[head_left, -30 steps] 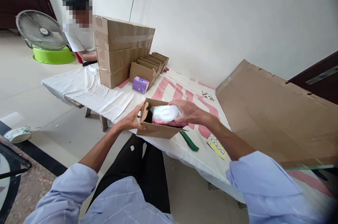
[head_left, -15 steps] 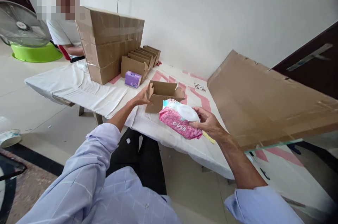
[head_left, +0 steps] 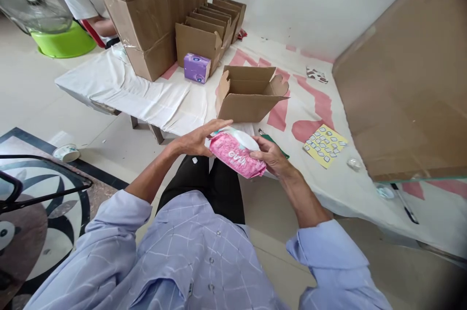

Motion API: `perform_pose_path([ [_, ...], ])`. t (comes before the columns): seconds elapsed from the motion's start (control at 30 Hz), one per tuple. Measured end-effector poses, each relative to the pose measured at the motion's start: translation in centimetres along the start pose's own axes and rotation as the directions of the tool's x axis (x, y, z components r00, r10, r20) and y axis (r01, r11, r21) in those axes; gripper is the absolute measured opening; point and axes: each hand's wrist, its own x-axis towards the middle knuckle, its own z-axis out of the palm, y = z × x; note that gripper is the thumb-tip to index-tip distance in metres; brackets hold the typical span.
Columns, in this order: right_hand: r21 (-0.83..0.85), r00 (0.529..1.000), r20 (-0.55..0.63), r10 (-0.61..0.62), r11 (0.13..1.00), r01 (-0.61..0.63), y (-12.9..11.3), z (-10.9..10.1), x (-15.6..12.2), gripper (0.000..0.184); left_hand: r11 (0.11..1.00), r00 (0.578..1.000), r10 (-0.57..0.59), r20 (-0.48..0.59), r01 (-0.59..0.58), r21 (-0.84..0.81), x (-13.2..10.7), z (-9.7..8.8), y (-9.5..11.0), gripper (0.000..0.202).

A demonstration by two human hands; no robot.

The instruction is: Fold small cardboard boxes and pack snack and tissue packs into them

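Note:
Between my two hands is a pink pack of wet wipes [head_left: 235,153] with a white lid, above the table's front edge. My left hand [head_left: 199,138] grips its left end, thumb and fingers around the corner. On the right end my right hand [head_left: 272,155] is closed, fingers at the lid. Just beyond the pack, an open cardboard box [head_left: 251,107] stands upright on the table, flaps raised. A green-handled tool [head_left: 273,144] lies partly hidden behind my right hand.
A purple tissue pack [head_left: 197,67] stands before a row of open boxes [head_left: 199,40]. Taped cartons [head_left: 153,23] rise at the left, near a co-worker's arm [head_left: 102,25]. A yellow sticker sheet [head_left: 324,146] lies right; a large cardboard sheet [head_left: 408,86] leans beyond.
My left hand has let go of the open box and now holds the wipes pack too. The pack has come nearer to my body, and the view has tilted down.

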Motion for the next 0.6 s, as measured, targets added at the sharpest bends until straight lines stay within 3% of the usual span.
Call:
perform_pose_path([
  [0.1,-0.011,0.999,0.042,0.020,1.000,-0.019,1.0,1.5,0.5,0.066,0.999,0.999,-0.022,-0.035,0.020,-0.031,-1.1,0.8,0.7,0.095],
  [0.2,-0.049,1.000,0.006,-0.019,0.999,0.019,1.8,2.5,1.0,0.074,0.983,0.975,-0.165,-0.149,0.150,-0.111,-3.0,0.9,0.5,0.093],
  [0.3,-0.017,0.983,-0.040,-0.181,0.984,0.180,2.0,3.8,1.6,0.087,0.927,0.899,-0.330,-0.287,0.251,-0.281,-4.2,0.8,0.3,0.096],
  [0.4,-0.028,0.944,-0.047,-0.328,0.945,0.327,1.7,5.6,2.4,0.092,0.865,0.799,-0.447,-0.402,0.273,-0.420,-3.9,0.5,0.3,0.088],
  [0.5,-0.133,0.902,-0.069,-0.427,0.900,0.416,1.4,7.2,3.7,0.086,0.864,0.734,-0.466,-0.494,0.256,-0.434,-2.9,0.2,0.6,0.082],
  [0.6,-0.181,0.889,-0.108,-0.445,0.888,0.423,1.7,7.9,5.5,0.078,0.867,0.691,-0.481,-0.540,0.281,-0.412,-2.0,-0.2,0.5,0.083],
])
